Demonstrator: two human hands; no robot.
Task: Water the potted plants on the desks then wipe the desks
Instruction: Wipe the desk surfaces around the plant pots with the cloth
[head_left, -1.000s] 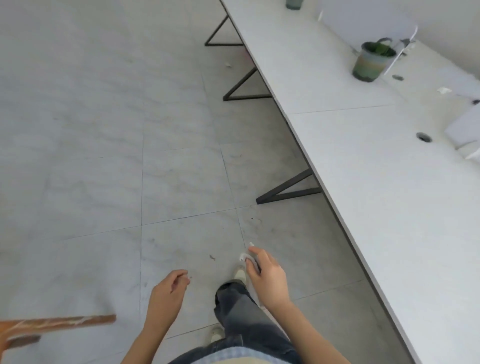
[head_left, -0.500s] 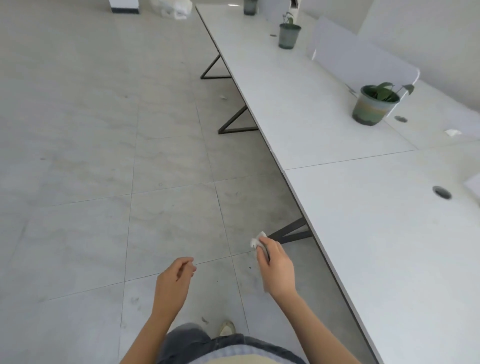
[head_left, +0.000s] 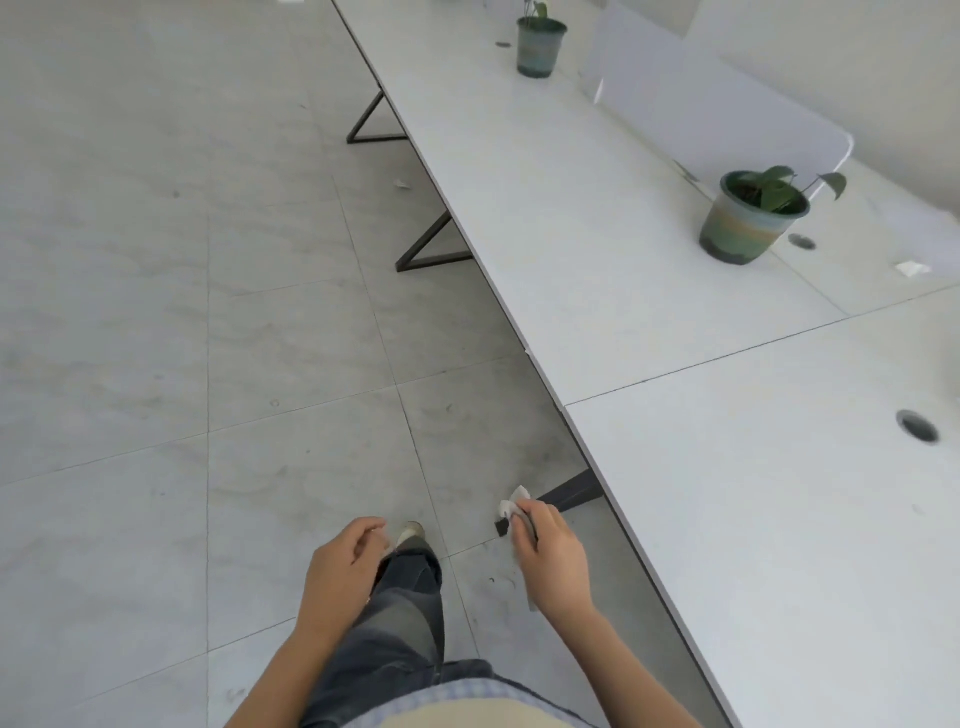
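A long row of white desks (head_left: 597, 249) runs along the right. A green-banded potted plant (head_left: 748, 218) stands on the desk at the right, and a second potted plant (head_left: 540, 44) stands farther back. My right hand (head_left: 550, 556) grips a small white crumpled cloth (head_left: 513, 506) low beside the desk edge. Over the floor near my leg, my left hand (head_left: 345, 566) hangs with loosely curled fingers and holds nothing.
Black angled desk legs (head_left: 431, 249) stick out onto the grey tiled floor (head_left: 182, 338). White divider panels (head_left: 701, 104) stand behind the pots. A cable hole (head_left: 917, 426) and a white scrap (head_left: 911, 268) mark the desk. Floor to the left is open.
I have walked forward along the desks, so the nearer pot sits closer. Both hands stayed low; the right one kept the cloth.
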